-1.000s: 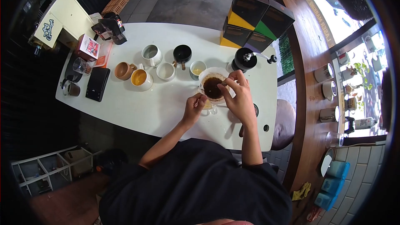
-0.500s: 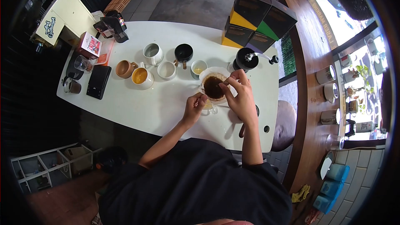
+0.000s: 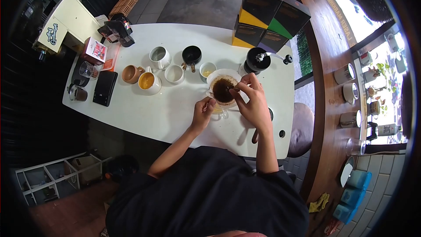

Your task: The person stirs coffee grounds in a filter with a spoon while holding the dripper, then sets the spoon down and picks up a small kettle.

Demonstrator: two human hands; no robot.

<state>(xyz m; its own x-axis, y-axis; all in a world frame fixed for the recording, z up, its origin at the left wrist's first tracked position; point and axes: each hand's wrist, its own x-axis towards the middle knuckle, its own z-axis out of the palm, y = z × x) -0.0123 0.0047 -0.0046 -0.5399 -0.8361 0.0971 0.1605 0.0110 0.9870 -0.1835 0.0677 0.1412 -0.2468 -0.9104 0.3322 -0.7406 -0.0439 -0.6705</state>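
Observation:
A coffee dripper with a white paper filter (image 3: 227, 73) holds dark wet coffee (image 3: 222, 90) and stands over a glass server (image 3: 220, 113). My left hand (image 3: 203, 113) is closed at the dripper's near left edge; its fingertips seem to pinch the rim or handle, too hidden to name. My right hand (image 3: 252, 103) reaches over the right side of the filter, its fingers pinched round a small thin thing that dips toward the coffee and is mostly hidden. A pale cup (image 3: 208, 70) stands just behind the dripper.
Behind stand a black cup (image 3: 191, 55), white mugs (image 3: 160, 57), a brown cup (image 3: 130, 74) and a mug with orange inside (image 3: 149, 82). A hand grinder (image 3: 257, 61) and black boxes (image 3: 262, 6) are at the back right. A black scale (image 3: 105, 88) lies left.
The camera view has shifted slightly. My right fingers have moved a little over the coffee; my left hand stays at the dripper's edge.

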